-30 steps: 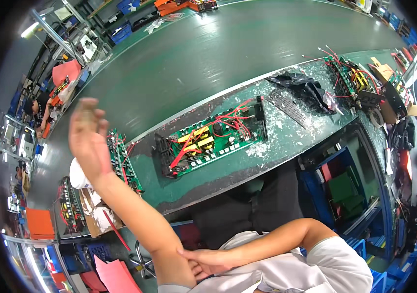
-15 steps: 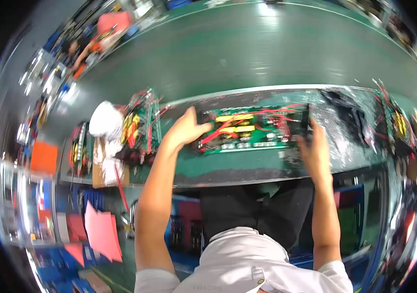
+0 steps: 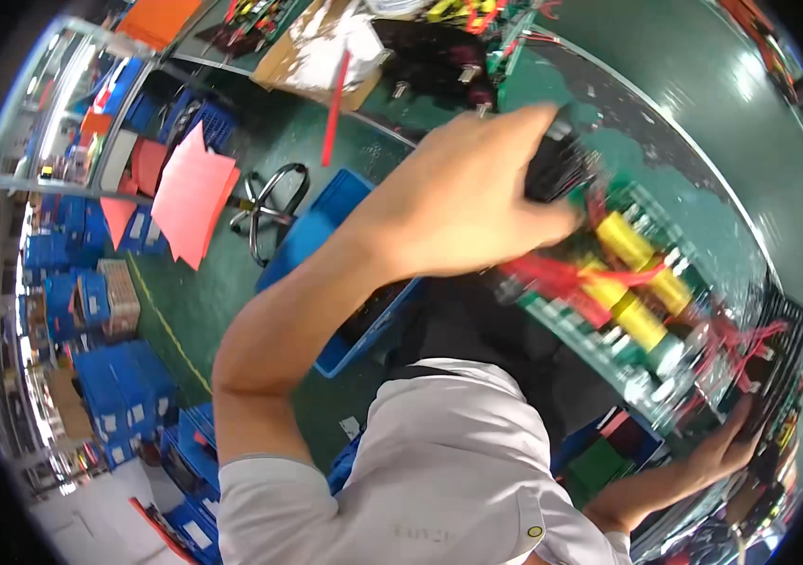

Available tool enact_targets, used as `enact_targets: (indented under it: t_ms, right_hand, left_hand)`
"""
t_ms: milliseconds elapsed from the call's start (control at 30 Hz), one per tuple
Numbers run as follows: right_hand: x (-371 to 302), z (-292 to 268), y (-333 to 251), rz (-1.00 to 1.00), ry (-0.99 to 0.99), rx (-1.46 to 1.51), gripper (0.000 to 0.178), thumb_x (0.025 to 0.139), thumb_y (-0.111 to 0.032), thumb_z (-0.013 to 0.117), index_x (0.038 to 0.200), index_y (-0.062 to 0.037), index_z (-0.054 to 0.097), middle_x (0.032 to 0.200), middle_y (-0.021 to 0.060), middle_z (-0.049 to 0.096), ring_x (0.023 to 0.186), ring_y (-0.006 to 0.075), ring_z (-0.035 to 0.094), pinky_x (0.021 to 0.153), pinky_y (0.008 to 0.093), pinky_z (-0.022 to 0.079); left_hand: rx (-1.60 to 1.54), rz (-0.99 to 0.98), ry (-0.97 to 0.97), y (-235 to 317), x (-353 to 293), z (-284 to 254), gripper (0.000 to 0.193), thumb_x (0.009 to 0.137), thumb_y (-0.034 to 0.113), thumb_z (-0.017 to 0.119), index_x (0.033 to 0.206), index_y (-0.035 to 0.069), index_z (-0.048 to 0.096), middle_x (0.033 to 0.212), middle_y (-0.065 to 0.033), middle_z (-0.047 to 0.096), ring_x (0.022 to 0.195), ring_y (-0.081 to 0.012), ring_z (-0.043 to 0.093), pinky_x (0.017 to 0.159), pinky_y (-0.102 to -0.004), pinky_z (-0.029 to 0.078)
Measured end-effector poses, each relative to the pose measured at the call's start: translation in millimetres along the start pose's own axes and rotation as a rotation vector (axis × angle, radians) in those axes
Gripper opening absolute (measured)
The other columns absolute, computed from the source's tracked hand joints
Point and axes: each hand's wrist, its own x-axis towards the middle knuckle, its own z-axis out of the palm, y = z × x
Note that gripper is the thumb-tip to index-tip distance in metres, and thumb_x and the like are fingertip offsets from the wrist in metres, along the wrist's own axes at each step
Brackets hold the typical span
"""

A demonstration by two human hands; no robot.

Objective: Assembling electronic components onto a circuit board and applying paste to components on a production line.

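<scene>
Circuit board assembly (image 3: 648,299) lies between hands, partly overhanging near edge of table (image 3: 629,141); long axis slants upper left to lower right. Left hand (image 3: 467,196) grip closed on black end block (image 3: 552,169); right hand (image 3: 723,452) grip around black slotted end plate (image 3: 782,325), fingers partly hidden. Yellow blocks (image 3: 624,240) boxy; red wires (image 3: 566,280) flexible; table scuffed.

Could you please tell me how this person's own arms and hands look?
Both the left hand and the right hand are bare, with no gloves showing. The forearms are uncovered, with no watch or bracelet visible. The sleeves are short and off-white, matching the shirt.
</scene>
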Motion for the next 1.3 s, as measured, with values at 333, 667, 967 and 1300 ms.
enact_targets:
  t_ms: [333,667,967,1300]
  right_hand:
    - [-142,228,-181,-0.588,-1.122,0.475,0.040,0.084,0.002,0.067,0.124,0.0036,0.062,0.102,0.0209,0.066,0.093,0.0387,0.063,0.080,0.0426,0.053]
    - [-183,334,-156,0.142,-1.604,0.619,0.053,0.098,-0.006,0.063,0.146,0.0008,0.044,0.131,0.0169,0.063,0.112,0.0195,0.063,0.096,0.0315,0.051]
    - [-55,149,11,1.090,-0.696,0.799,0.059,0.097,-0.011,0.054,0.151,0.0044,0.035,0.157,0.0158,0.040,0.127,0.0252,0.051,0.098,0.0301,0.046]
    - [-41,89,-25,1.142,0.025,0.980,0.073,0.089,-0.008,0.055,0.152,0.0111,0.025,0.157,0.0258,0.034,0.145,0.0358,0.036,0.112,0.0427,0.040]
  left_hand:
    - [-0.036,-0.844,0.315,-128,-324,-76,0.055,0.077,0.018,0.078,0.126,0.001,0.059,0.099,-0.0169,0.071,0.085,-0.0251,0.070,0.081,-0.0351,0.053]
    - [0.304,-1.290,0.673,-341,-397,54,0.065,0.077,0.032,0.076,0.135,0.012,0.056,0.114,-0.0183,0.071,0.106,-0.0378,0.068,0.090,-0.0448,0.052]
    - [-0.268,-1.852,0.920,-483,-304,227,0.093,0.077,0.037,0.076,0.150,0.002,0.030,0.133,-0.0268,0.059,0.123,-0.0428,0.058,0.105,-0.0487,0.045]
    - [-0.838,-2.137,1.564,-496,-186,304,0.069,0.079,0.014,0.071,0.139,0.004,0.038,0.129,-0.0280,0.059,0.119,-0.0444,0.059,0.104,-0.0495,0.046]
